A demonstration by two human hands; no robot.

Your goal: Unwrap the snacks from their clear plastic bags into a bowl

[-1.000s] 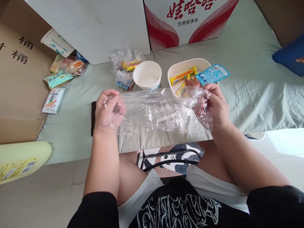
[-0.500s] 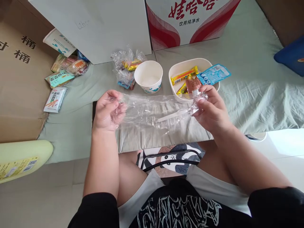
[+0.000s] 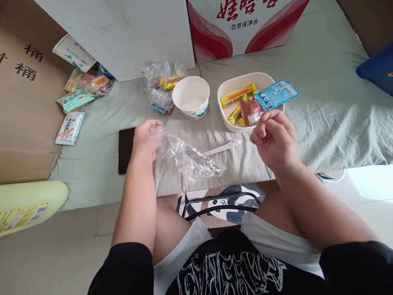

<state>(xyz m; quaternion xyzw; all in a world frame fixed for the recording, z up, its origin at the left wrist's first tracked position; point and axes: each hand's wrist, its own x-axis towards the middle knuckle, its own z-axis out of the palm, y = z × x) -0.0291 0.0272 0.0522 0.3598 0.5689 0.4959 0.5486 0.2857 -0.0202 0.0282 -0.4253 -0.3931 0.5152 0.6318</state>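
Note:
My left hand (image 3: 144,141) is closed on one end of a crumpled clear plastic film (image 3: 187,157), which hangs down to the right onto the pale green sheet. My right hand (image 3: 273,139) hovers apart from the film with its fingers curled and nothing in them. A white plastic fork (image 3: 222,148) lies on the sheet between my hands. Just beyond my right hand stands a white rectangular bowl (image 3: 229,84) holding several snack packets, with a blue packet (image 3: 276,95) on its right rim. A round white paper cup (image 3: 190,98) stands left of the bowl.
A black phone (image 3: 125,149) lies by my left wrist. Loose snack packets (image 3: 78,100) lie at the far left beside a brown carton (image 3: 21,102). Clear bags of snacks (image 3: 161,88) sit behind the cup. A white box (image 3: 123,32) and a red-and-white carton (image 3: 242,24) stand at the back.
My right hand let go of the plastic film, which was stretched between both hands. The film collapsed toward my left hand. The fork now lies uncovered on the sheet.

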